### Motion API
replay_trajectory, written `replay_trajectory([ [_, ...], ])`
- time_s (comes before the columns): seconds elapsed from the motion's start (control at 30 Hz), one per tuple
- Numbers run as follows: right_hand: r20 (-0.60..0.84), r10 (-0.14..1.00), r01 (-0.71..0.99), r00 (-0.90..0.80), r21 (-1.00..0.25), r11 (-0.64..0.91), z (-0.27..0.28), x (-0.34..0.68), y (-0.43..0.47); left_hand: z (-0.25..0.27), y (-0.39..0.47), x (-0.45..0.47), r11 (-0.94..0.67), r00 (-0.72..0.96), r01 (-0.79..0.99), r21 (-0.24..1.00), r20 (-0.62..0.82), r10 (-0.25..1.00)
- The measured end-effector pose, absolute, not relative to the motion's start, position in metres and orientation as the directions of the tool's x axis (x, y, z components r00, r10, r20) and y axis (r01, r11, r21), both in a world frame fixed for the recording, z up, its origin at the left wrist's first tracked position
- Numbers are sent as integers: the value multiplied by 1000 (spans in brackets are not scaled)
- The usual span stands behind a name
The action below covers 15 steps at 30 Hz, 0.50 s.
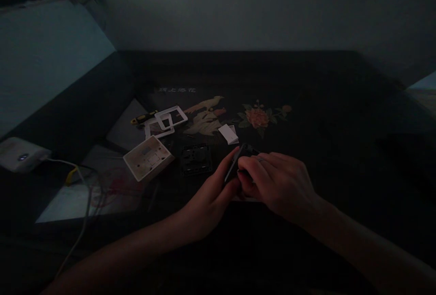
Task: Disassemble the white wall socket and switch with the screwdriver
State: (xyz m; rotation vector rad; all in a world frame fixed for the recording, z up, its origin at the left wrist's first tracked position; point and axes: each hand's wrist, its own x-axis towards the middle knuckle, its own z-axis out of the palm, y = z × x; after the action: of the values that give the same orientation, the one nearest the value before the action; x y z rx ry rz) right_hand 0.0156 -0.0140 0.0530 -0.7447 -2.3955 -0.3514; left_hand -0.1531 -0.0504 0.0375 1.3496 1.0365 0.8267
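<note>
Near the middle of the table, my left hand (220,190) grips a dark, flat piece with a pale edge (234,164), tilted up between thumb and fingers. It looks like part of a wall switch, though dim light hides its detail. My right hand (279,179) is closed against the same piece from the right, its fingertips curled and partly hidden. A black square switch frame (196,159) lies just left of my hands. Beyond them are small white rocker plates (228,134), one overlapping another.
An open white wall box (149,159) stands left, with two white cover frames (172,127) overlapping behind it. Beside these lies a yellow-and-black hand tool (139,118). A white plug-like device (23,155) trails a cable (89,199) at far left. A wall (238,13) rises behind the table.
</note>
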Motion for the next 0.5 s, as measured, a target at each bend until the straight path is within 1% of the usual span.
replay_trajectory([
  [0.13, 604, 392, 542, -694, 81, 836, 57, 14, -8, 42, -47, -156, 82, 318, 53, 995, -95, 943],
  [0.23, 599, 455, 564, -659, -8, 826, 59, 12, -5, 40, -47, -158, 134, 327, -11, 991, -123, 937],
  [0.33, 596, 504, 578, -626, -79, 812, 57, 9, -2, 33, -47, -158, 222, 328, -125, 967, -171, 929],
  [0.43, 606, 482, 563, -633, -67, 823, 54, 5, 5, 27, -45, -157, 348, 325, -279, 895, -253, 911],
  [0.5, 597, 486, 560, -639, -73, 825, 53, 1, 10, 26, -43, -156, 379, 322, -360, 853, -267, 908],
])
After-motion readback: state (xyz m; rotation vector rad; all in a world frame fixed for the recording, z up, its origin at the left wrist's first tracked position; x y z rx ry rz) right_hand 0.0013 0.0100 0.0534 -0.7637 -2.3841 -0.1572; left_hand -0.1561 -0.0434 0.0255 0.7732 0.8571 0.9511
